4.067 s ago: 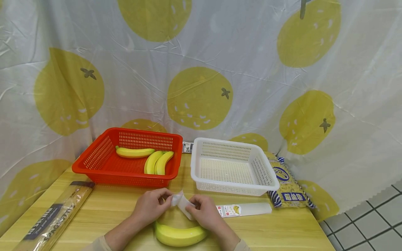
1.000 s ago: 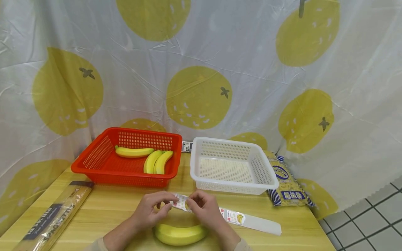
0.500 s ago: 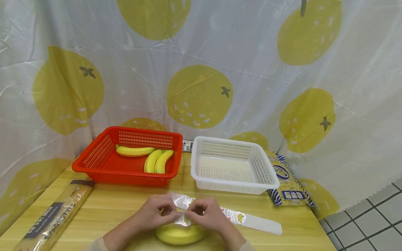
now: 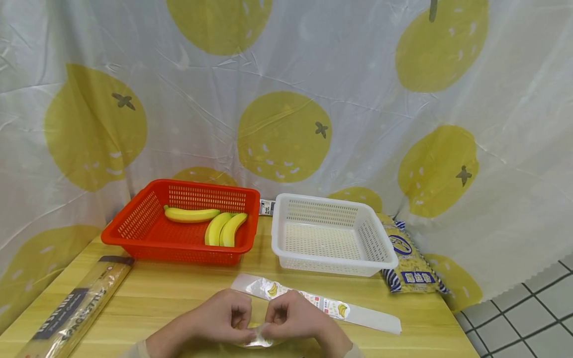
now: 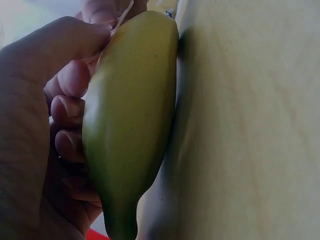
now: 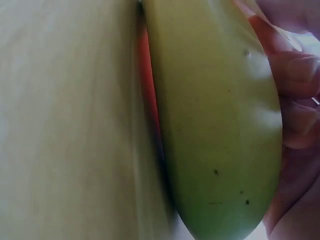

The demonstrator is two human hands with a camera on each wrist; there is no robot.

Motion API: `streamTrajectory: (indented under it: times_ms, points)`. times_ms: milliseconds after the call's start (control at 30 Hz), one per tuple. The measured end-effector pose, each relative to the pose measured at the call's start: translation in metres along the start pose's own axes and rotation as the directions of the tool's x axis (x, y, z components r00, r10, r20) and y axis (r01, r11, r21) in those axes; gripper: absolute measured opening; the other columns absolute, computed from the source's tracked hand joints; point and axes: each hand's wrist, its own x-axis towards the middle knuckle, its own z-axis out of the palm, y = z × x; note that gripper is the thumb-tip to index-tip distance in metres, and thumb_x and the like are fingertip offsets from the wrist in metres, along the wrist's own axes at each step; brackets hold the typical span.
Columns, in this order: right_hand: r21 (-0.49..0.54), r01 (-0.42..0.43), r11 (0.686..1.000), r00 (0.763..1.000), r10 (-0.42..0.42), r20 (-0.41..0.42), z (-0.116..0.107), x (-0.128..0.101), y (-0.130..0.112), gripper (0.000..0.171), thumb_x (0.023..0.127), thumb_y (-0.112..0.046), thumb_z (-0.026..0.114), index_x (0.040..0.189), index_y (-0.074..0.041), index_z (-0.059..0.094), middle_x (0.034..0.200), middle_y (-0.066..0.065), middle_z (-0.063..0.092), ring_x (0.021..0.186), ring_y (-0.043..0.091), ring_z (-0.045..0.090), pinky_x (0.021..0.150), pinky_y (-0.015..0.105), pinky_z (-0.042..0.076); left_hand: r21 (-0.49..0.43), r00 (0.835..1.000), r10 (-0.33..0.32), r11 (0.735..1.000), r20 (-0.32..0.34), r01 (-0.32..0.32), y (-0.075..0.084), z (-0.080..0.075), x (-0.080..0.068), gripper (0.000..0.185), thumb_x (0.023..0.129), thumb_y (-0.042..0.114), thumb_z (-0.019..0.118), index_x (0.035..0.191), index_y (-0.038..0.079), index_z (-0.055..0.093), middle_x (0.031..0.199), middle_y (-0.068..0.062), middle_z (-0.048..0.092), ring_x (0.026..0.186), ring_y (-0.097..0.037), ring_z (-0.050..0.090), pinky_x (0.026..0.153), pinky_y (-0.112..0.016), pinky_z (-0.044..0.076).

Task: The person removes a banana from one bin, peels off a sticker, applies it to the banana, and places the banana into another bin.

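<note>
A banana [image 5: 132,100] lies on the table close to me; in the head view my hands cover most of it. Between my hands, a glossy label sticker [image 4: 259,341] is against the banana's upper side. My left hand [image 4: 221,318] pinches one end of the sticker between thumb and finger. At the opposite end, my right hand [image 4: 299,318] pinches it likewise. The right wrist view shows the banana's greenish tip [image 6: 225,215] with curled fingers [image 6: 300,117] beside it. Just beyond my hands lies a white backing strip [image 4: 371,319] with several banana labels.
A red basket [image 4: 179,253] with three bananas stands at the back left. To its right is a white basket [image 4: 322,266]. A yellow noodle packet [image 4: 414,268] leans at the right, and a spaghetti packet [image 4: 78,308] lies along the left edge.
The backing strip, earlier held in my hands, now lies on the table. A sticker has come off it, and both hands have brought the sticker down toward me onto the banana.
</note>
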Motion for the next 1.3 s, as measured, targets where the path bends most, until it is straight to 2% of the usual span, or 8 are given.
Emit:
streamTrajectory:
  times_ms: [133,300,500,600,767,1033,1167,1300]
  points:
    - [-0.075,-0.014,0.997,1.000,0.014,-0.006,0.0011,0.0005,0.0000,0.016,0.082,-0.012,0.083,0.076,-0.010,0.069,0.058,-0.008,0.052,0.055,-0.011,0.042,0.047,0.013,0.036,0.097,0.999,-0.039,0.995,0.012,0.037,0.0014,-0.0011,-0.0006,0.035,0.081,0.032,0.087,0.067,0.028,0.056,0.062,0.019,0.045,0.062,0.014,0.039,0.054,-0.009,0.034]
    - [-0.277,0.013,0.961,0.992,-0.046,-0.114,0.0024,0.0020,0.0009,0.020,0.083,-0.016,0.085,0.078,-0.018,0.066,0.060,-0.010,0.049,0.059,-0.011,0.040,0.049,0.010,0.036,0.230,0.997,-0.053,0.971,-0.051,0.063,-0.0005,-0.0015,-0.0009,0.035,0.076,0.028,0.088,0.071,0.033,0.054,0.065,0.024,0.045,0.062,0.014,0.039,0.055,-0.006,0.031]
    - [-0.336,0.022,0.942,0.983,-0.081,-0.163,0.0037,0.0036,0.0015,0.019,0.082,-0.017,0.086,0.083,-0.016,0.067,0.064,-0.004,0.054,0.061,-0.010,0.041,0.053,0.008,0.038,0.348,0.991,-0.073,0.931,-0.111,0.108,-0.0044,-0.0016,-0.0018,0.039,0.071,0.035,0.089,0.084,0.036,0.052,0.074,0.025,0.046,0.066,0.009,0.042,0.057,-0.008,0.033]
    - [-0.367,0.024,0.930,0.980,-0.094,-0.174,0.0039,0.0036,0.0027,0.023,0.080,-0.018,0.088,0.086,-0.017,0.066,0.066,-0.002,0.055,0.062,-0.010,0.041,0.054,0.008,0.038,0.345,0.988,-0.112,0.928,-0.106,0.142,-0.0055,-0.0025,-0.0017,0.041,0.069,0.040,0.091,0.091,0.037,0.056,0.080,0.026,0.051,0.069,0.007,0.046,0.059,-0.012,0.037]
    - [-0.463,0.067,0.884,0.970,-0.167,-0.177,0.0041,0.0044,0.0070,0.027,0.077,-0.019,0.090,0.090,-0.019,0.067,0.074,-0.005,0.057,0.068,-0.005,0.045,0.060,0.007,0.039,0.327,0.982,-0.175,0.926,-0.065,0.187,-0.0068,-0.0032,-0.0017,0.045,0.070,0.050,0.090,0.102,0.040,0.061,0.089,0.027,0.059,0.077,0.003,0.055,0.066,-0.017,0.043]
    - [-0.575,0.123,0.809,0.967,-0.227,-0.112,0.0033,0.0052,0.0063,0.036,0.074,-0.024,0.091,0.101,-0.019,0.068,0.088,-0.010,0.064,0.078,0.001,0.054,0.071,0.007,0.041,0.336,0.976,-0.212,0.917,-0.053,0.218,-0.0074,-0.0011,-0.0026,0.041,0.074,0.055,0.086,0.105,0.042,0.063,0.090,0.029,0.060,0.079,0.004,0.056,0.066,-0.019,0.044]
    - [-0.545,0.110,0.831,0.975,-0.197,-0.103,0.0018,0.0040,0.0056,0.036,0.075,-0.022,0.091,0.102,-0.018,0.067,0.090,-0.011,0.065,0.078,0.000,0.053,0.071,0.008,0.043,0.322,0.970,-0.240,0.916,-0.038,0.239,-0.0048,-0.0029,-0.0020,0.041,0.075,0.054,0.086,0.107,0.042,0.063,0.091,0.029,0.061,0.081,0.004,0.057,0.067,-0.020,0.044]
    - [-0.419,0.056,0.906,0.986,-0.115,-0.117,-0.0020,0.0025,0.0047,0.037,0.078,-0.014,0.088,0.108,-0.019,0.065,0.094,-0.012,0.067,0.069,0.000,0.047,0.062,0.010,0.040,0.302,0.969,-0.245,0.922,-0.028,0.242,-0.0017,-0.0065,-0.0021,0.043,0.077,0.049,0.085,0.112,0.039,0.062,0.094,0.026,0.063,0.082,0.003,0.058,0.069,-0.021,0.045]
